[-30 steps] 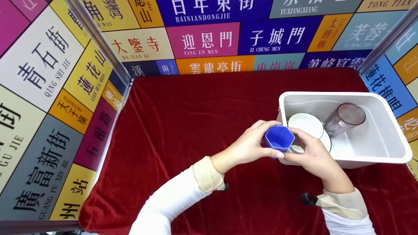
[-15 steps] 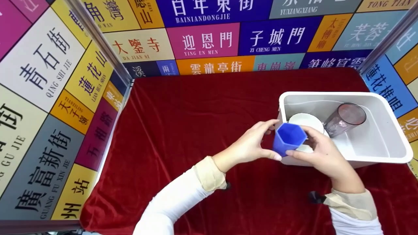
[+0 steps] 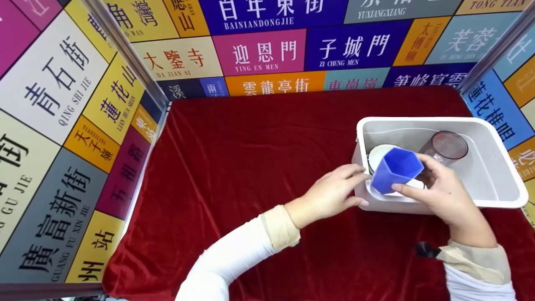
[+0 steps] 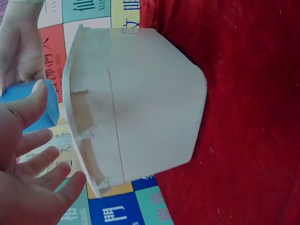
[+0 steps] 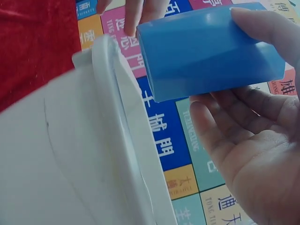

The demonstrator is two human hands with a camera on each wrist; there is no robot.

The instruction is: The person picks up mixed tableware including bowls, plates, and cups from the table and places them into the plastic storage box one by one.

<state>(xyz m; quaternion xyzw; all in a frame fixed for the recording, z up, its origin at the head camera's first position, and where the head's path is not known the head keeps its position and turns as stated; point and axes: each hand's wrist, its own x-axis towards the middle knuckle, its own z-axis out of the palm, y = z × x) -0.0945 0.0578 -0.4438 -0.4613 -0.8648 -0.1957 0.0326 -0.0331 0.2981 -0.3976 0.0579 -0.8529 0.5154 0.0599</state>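
Note:
My right hand (image 3: pixel 447 190) holds a blue six-sided cup (image 3: pixel 395 169) over the left front rim of a light grey plastic bin (image 3: pixel 493 192). The thumb lies on the cup's near side and the fingers are behind it; the cup tilts, its mouth toward me. In the right wrist view the blue cup (image 5: pixel 211 54) lies between thumb and fingers. Just left of the bin is my left hand (image 3: pixel 334 190), holding nothing, its fingers loosely extended; the left wrist view shows these fingers (image 4: pixel 40 161) spread near the cup.
Inside the bin stand a tinted glass tumbler (image 3: pixel 447 146) and white dishes (image 3: pixel 380 154), partly hidden by the cup. Dark red velvet cloth (image 3: pixel 250 146) covers the table. Panels with printed street names (image 3: pixel 259 50) wall off the back and both sides.
The blue cup has moved right, from between both hands to over the bin's rim, now in my right hand alone. My left hand has let go of it and shifted slightly right.

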